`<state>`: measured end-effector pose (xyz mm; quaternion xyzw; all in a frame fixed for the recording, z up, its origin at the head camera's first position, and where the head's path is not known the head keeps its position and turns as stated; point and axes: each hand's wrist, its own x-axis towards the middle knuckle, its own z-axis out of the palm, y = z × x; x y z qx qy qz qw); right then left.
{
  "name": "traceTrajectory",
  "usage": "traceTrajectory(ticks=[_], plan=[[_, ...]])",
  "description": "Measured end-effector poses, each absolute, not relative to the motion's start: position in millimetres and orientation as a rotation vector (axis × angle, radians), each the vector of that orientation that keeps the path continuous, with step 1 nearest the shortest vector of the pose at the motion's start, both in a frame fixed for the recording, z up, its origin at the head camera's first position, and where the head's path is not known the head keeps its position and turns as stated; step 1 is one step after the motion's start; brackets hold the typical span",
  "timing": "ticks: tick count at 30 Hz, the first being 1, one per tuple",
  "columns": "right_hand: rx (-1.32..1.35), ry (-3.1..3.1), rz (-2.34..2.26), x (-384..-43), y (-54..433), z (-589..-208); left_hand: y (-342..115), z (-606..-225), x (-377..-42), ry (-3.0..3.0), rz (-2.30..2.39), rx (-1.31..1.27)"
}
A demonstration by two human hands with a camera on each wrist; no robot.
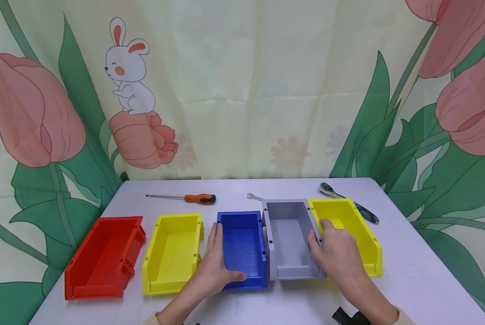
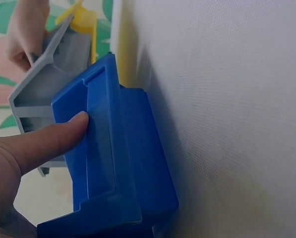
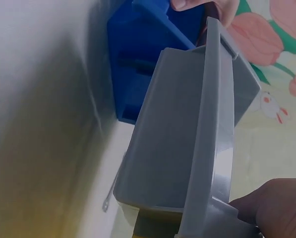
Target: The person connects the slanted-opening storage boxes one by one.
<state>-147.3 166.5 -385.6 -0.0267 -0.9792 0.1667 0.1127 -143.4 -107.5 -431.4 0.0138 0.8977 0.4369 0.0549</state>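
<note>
My left hand (image 1: 214, 271) grips a blue plastic bin (image 1: 244, 246), with the fingers along its left wall and the thumb over its front part. In the left wrist view the thumb (image 2: 63, 136) presses on the inside of the blue bin. My right hand (image 1: 342, 250) holds a grey plastic bin (image 1: 290, 239) by its right wall, thumb on the inner side. The grey bin stands close beside the blue one; in the right wrist view its underside (image 3: 157, 134) shows, raised off the table. Part of a yellow bin (image 1: 370, 248) is hidden behind the right hand.
Another yellow bin (image 1: 173, 248) and a red bin (image 1: 100, 259) stand on the left of the white table (image 1: 421, 271). Along the back lie an orange-handled screwdriver (image 1: 199, 198), a wrench (image 1: 254, 197) partly hidden by the grey bin, and a ratchet (image 1: 366, 213) at the right.
</note>
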Motion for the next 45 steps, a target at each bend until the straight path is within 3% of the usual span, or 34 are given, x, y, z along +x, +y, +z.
traceTrajectory(ticks=[23,37,42,45], plan=[[-0.002,-2.869,0.274,-146.7,165.1,-389.9,-105.1,-428.9,-144.0,2.727,1.314,0.044],[-0.080,-2.894,0.764,-152.4,189.3,-382.4,-107.0,-432.5,-141.5,2.708,1.313,0.063],[0.028,-2.891,0.629,-157.3,195.6,-364.9,-109.4,-432.7,-142.1,2.712,1.308,0.083],[0.231,-2.831,0.545,-161.1,193.6,-351.3,-110.8,-433.3,-142.8,2.712,1.306,0.104]])
